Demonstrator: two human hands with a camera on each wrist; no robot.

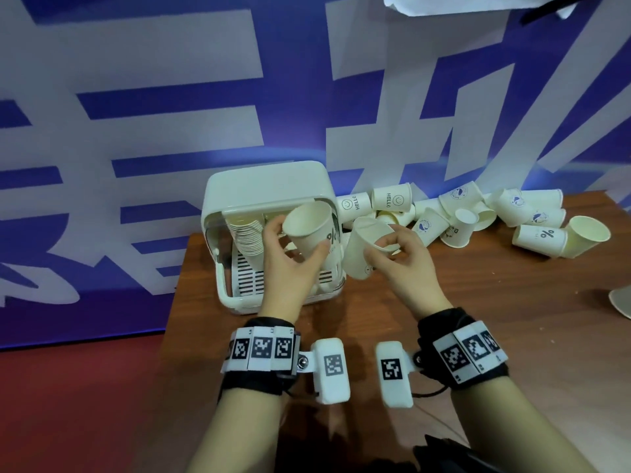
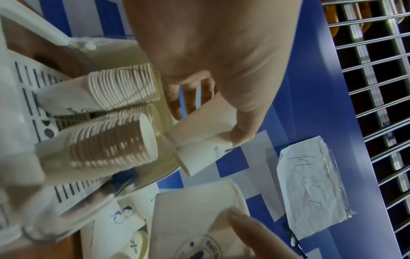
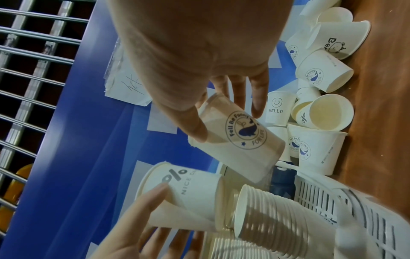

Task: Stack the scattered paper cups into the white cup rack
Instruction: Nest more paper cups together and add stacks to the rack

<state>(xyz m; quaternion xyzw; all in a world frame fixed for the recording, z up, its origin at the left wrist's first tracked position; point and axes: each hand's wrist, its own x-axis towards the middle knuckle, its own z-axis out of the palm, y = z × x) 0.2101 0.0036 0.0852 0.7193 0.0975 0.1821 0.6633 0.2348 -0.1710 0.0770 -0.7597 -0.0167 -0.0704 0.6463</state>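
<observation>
Two hands each held one paper cup before the white cup rack (image 1: 266, 186). Left hand (image 1: 290, 264) gripped the percent-sign cup (image 1: 309, 230); right hand (image 1: 399, 261) pinched the whale-logo cup (image 1: 362, 254). Loose cups (image 1: 478, 216) littered the worktop (image 1: 478, 302).

Whale-print cup (image 3: 239, 140) pinched in right hand (image 3: 190, 57), beside percent-print cup (image 3: 184, 191) and stacked cups (image 3: 277, 219).

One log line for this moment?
left hand: holds cup at rack | right hand: holds cup | loose cups: remain
</observation>
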